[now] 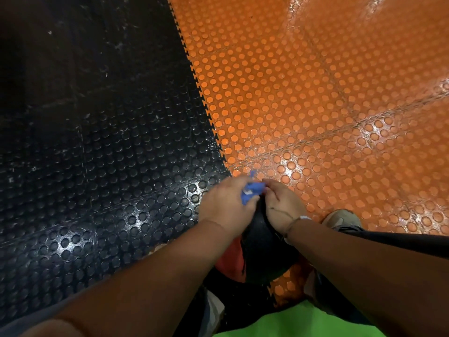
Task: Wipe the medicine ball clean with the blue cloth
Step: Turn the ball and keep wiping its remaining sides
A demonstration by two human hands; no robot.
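Pinching blue cloth (252,190) atop medicine ball (264,249): left hand (226,205), right hand (283,210); tip points away.

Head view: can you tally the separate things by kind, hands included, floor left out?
hands: 2 (left hand, right hand)
blue cloth: 1
medicine ball: 1
shoe: 1 plainly visible
Total: 5

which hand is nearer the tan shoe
Right. The right hand is on the ball, just left of the shoe. The left hand, gripping the cloth, is farther left, across the ball.
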